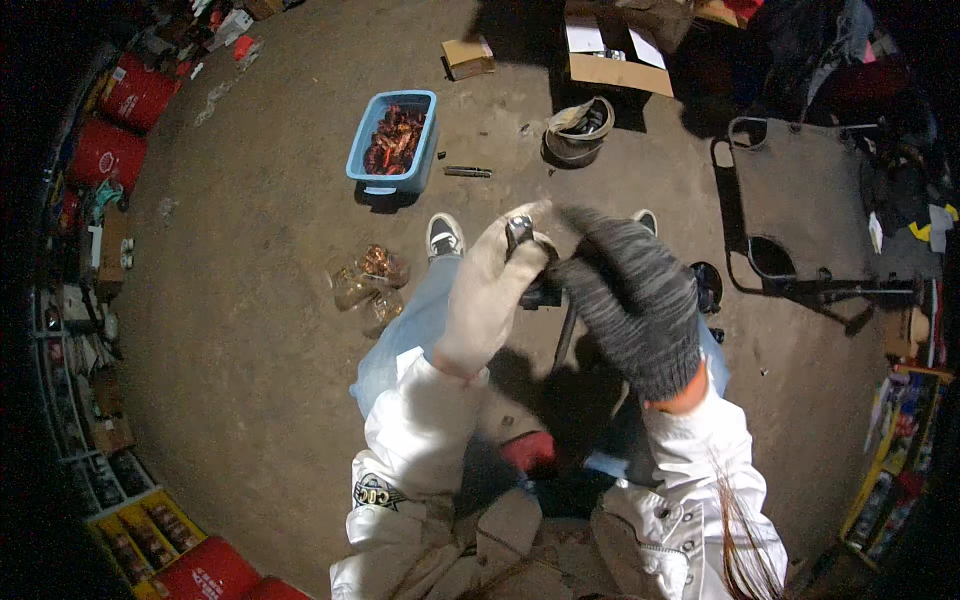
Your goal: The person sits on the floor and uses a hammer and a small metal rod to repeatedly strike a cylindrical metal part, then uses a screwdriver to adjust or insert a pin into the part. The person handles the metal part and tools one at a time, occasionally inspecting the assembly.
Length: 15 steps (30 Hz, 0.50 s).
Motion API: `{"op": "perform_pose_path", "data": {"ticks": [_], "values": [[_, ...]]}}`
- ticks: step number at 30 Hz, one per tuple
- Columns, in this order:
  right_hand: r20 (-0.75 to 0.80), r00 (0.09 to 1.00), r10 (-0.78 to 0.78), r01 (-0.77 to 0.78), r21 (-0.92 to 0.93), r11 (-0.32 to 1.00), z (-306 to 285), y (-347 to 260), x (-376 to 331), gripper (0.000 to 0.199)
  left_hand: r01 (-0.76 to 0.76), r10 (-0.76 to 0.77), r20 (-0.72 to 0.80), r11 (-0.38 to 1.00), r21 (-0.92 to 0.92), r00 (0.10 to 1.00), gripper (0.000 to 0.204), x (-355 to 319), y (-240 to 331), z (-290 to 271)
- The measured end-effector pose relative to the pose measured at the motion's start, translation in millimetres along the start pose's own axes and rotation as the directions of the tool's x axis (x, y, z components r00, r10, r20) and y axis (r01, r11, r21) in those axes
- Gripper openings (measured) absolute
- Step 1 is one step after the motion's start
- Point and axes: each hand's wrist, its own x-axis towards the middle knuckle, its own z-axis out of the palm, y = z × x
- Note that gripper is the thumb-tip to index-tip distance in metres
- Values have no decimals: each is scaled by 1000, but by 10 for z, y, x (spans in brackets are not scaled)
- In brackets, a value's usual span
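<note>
My left hand [490, 290], in a pale glove, is closed around a small dark metal part [522, 238] held up in front of me. My right hand [625, 300], in a dark grey knitted glove, presses on the same part from the right, over a dark upright rod [566, 335] between my knees. How the part joins the rod is hidden by the gloves. My legs in light jeans and both shoes [444, 236] show beneath the hands.
A blue plastic tub [392, 142] of reddish-brown pieces stands on the concrete floor ahead, clear bags [368, 285] of copper-coloured bits to my left. A round metal bowl [580, 130], cardboard boxes [615, 45], a folded chair frame [800, 220] and red crates [125, 120] surround me.
</note>
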Motion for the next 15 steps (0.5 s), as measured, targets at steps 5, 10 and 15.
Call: {"op": "perform_pose_path", "data": {"ticks": [5, 10, 15], "values": [[411, 865, -287, 413, -260, 873, -226, -326, -103, 36, 198, -191, 59, 882, -428, 980, 44, 33, -98, 89], [542, 757, -364, 554, -237, 798, -136, -341, -112, 36, 126, -111, 62, 914, -384, 992, 25, -27, -85, 179], [553, 738, -388, 570, -202, 797, -78, -322, -189, 37, 101, -74, 74, 863, -495, 994, 25, -14, -92, 199]]}}
